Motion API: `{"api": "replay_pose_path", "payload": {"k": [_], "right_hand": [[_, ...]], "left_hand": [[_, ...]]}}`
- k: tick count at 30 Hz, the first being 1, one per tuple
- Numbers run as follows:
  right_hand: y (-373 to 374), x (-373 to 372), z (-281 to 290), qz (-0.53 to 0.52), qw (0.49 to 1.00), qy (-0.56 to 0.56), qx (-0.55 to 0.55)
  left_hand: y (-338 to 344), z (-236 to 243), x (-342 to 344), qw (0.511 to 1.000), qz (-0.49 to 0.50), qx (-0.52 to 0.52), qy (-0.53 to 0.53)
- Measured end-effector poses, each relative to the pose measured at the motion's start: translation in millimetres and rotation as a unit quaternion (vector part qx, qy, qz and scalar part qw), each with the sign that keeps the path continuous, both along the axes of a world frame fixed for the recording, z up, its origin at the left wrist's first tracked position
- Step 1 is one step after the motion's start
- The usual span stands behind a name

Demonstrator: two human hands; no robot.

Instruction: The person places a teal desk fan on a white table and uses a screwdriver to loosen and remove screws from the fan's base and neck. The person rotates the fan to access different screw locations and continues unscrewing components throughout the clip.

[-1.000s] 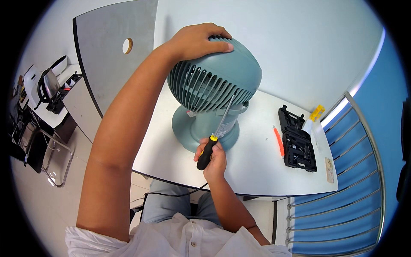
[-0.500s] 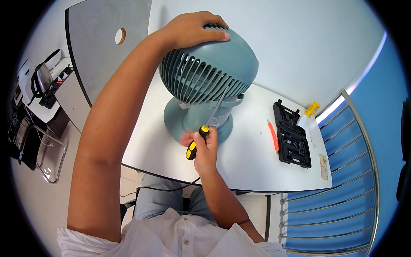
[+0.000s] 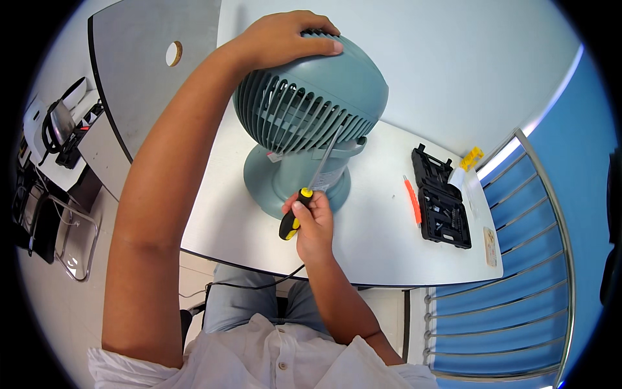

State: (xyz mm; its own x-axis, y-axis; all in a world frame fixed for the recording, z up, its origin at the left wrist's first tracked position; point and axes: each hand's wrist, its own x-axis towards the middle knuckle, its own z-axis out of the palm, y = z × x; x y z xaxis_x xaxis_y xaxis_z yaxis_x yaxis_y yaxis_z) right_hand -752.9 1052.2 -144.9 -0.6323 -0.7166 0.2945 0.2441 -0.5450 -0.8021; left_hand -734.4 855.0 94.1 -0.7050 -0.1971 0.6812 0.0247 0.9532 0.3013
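A grey-green desk fan with a round slotted housing stands on its round base on the white table. My left hand lies over the top of the housing, thumb and fingers spread apart on it. Below, my right hand is wrapped round the black and yellow handle of a screwdriver. The long shaft slants up and away, its tip at the lower slots beside the fan's neck. Whether the tip sits in a screw cannot be made out.
To the right on the white table lie an opened black tool case, an orange pen-like tool and a yellow piece. A metal railing runs along the right. A black cable hangs at the near edge.
The fan's head has tilted slightly, with my left hand staying on top. My right fingers have closed in round the screwdriver handle, which has turned a little.
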Motion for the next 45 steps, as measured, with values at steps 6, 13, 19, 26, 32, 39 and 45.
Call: {"api": "replay_pose_path", "payload": {"k": [6,13,19,26,32,39,45], "right_hand": [[-10,10,19,-0.006,0.999,-0.034,0.022],[1,-1,5,0.049,0.998,-0.028,-0.006],[7,0,7,0.074,0.996,-0.052,0.005],[0,0,10,-0.019,0.999,-0.036,0.035],[-5,-2,13,0.01,0.997,-0.049,0.055],[7,2,16,0.12,0.986,-0.113,-0.017],[11,1,12,0.144,0.982,-0.114,-0.033]], "left_hand": [[1,2,4,1.0,-0.004,-0.006,-0.011],[1,-1,0,1.0,-0.008,-0.001,0.0],[0,0,2,1.0,-0.001,0.003,0.001],[3,3,3,1.0,-0.012,-0.002,-0.008],[3,3,4,1.0,-0.003,-0.009,-0.008],[2,1,3,1.0,-0.012,-0.004,-0.005],[3,2,3,1.0,-0.007,0.0,-0.008]]}}
